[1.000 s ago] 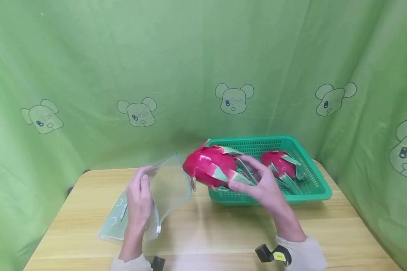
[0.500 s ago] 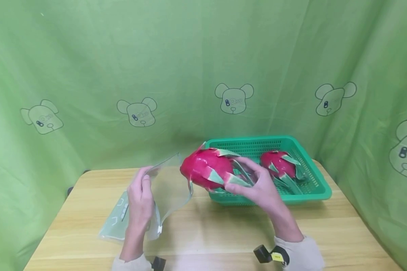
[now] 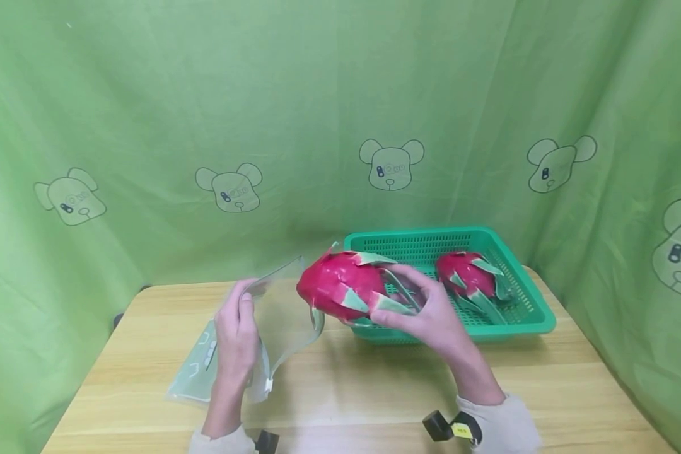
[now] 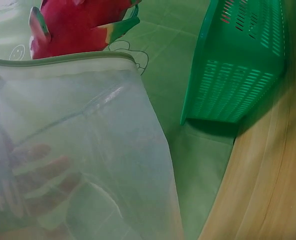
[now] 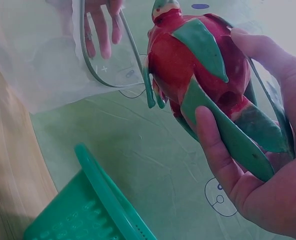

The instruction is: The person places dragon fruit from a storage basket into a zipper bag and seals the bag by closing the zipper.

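My right hand grips a red dragon fruit by its leafy green end, thumb and fingers on either side. The fruit is tilted, its blunt red end at the mouth of a clear slider zip bag. My left hand holds that bag by its near edge, its mouth spread towards the fruit. In the left wrist view, fingers show through the bag's film, and the dragon fruit is beyond the zip rim. The right wrist view has the green scales lying along my fingers.
A green plastic basket stands at the back right of the wooden table, with another dragon fruit inside. A flat pale-green printed bag part lies left of my left hand. Behind hangs a green curtain.
My right hand has moved slightly left and down with the dragon fruit, bringing its tip closer to the bag's mouth. The left hand and bag have barely shifted.
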A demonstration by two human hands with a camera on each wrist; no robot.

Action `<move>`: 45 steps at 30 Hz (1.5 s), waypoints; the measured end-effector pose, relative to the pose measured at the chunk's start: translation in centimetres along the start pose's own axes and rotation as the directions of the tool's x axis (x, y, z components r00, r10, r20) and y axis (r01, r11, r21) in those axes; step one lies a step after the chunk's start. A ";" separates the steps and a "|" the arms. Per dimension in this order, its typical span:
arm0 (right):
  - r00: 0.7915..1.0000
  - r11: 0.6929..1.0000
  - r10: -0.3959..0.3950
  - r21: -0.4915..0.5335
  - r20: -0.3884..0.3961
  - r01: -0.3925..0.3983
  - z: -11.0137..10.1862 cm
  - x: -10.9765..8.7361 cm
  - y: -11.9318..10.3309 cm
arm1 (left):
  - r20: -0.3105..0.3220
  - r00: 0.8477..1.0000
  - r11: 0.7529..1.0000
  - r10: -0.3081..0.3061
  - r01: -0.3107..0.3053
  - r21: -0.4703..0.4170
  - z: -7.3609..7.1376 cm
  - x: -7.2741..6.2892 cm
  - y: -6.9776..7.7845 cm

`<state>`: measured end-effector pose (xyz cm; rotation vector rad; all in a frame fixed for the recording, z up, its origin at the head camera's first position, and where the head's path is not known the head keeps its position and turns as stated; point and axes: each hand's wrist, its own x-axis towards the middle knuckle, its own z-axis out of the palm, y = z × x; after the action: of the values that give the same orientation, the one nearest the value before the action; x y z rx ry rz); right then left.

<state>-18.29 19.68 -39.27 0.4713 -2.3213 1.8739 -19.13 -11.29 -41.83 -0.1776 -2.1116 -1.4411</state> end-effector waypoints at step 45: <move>0.996 0.998 -0.044 -0.044 0.073 0.048 2.8 -0.2 -0.6 | 0.032 1.000 1.000 0.001 -0.001 0.010 0.4 -0.3 0.2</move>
<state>-17.66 16.85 -39.45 0.5913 -2.3719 1.8080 -18.95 -10.80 -41.91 -0.1988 -2.1431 -1.4362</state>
